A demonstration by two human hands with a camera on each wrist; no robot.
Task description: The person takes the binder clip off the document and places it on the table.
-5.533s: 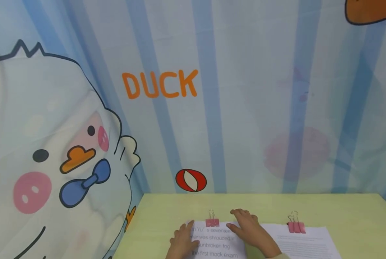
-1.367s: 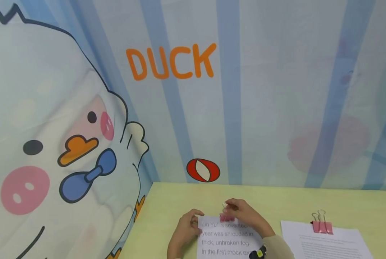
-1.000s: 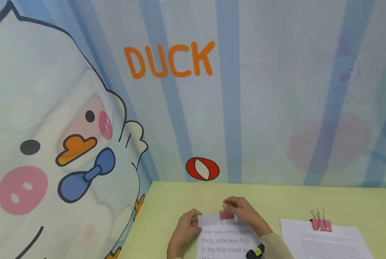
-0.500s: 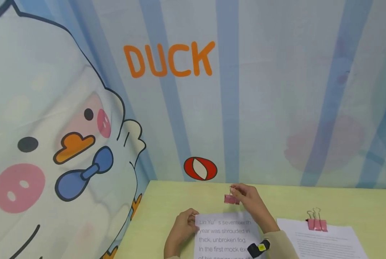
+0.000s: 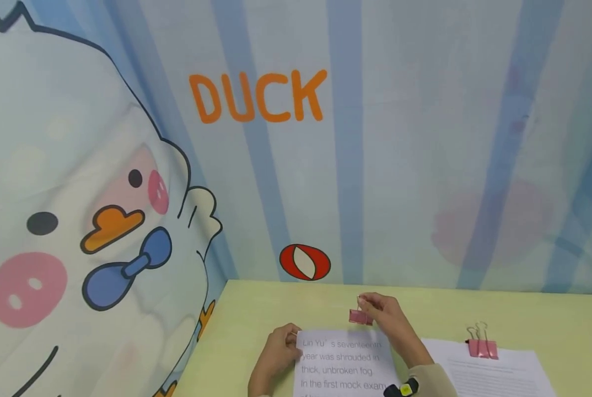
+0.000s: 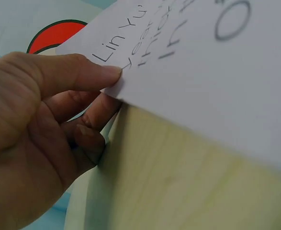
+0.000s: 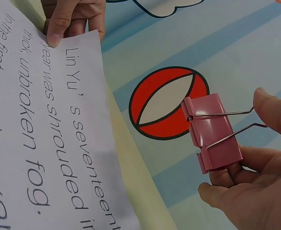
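Observation:
Large-print paper [image 5: 343,364] beginning "Lin Yu's seventeenth" lies on the table in front of me. At its upper left edge my left hand [image 5: 273,353] pinches the paper; in the left wrist view the thumb [image 6: 90,74] presses on top, with fingers beneath the edge. My right hand [image 5: 392,325] holds a pink binder clip [image 5: 360,317] by its wire handles, just past the paper's top edge. In the right wrist view the clip's pink body [image 7: 214,134] is apart from the paper, its wire handles reaching to the thumb. How many sheets there are I cannot tell.
To the right lies small-print paper [image 5: 494,377], with another pink binder clip [image 5: 483,348] on its top edge. The pale yellow table [image 5: 276,300] ends at a patterned curtain [image 5: 400,165] behind. A dark band with a yellow piece [image 5: 406,389] sits at my right sleeve.
The binder clip was on the paper's top edge; my right hand has pulled it off and away, beyond that edge. Earliest, both hands were at the paper's sides. My left hand now pinches its edge.

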